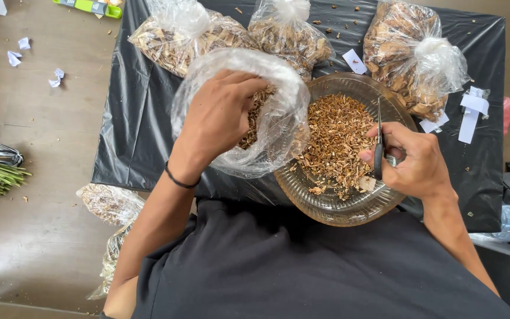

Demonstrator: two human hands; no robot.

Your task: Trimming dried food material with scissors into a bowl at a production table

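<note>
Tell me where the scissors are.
In the head view, the scissors are in the right hand, blades up, over the right side of the glass bowl.

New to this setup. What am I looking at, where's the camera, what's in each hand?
One picture, from a camera worn on a person's head, looking down at their own bare hands. No robot. The left hand reaches into an open clear plastic bag of dried brown bits. The right hand holds scissors over a clear bowl of the same chopped bits. Everything sits on a black plastic sheet, with three tied bags of dried pieces behind.
</note>
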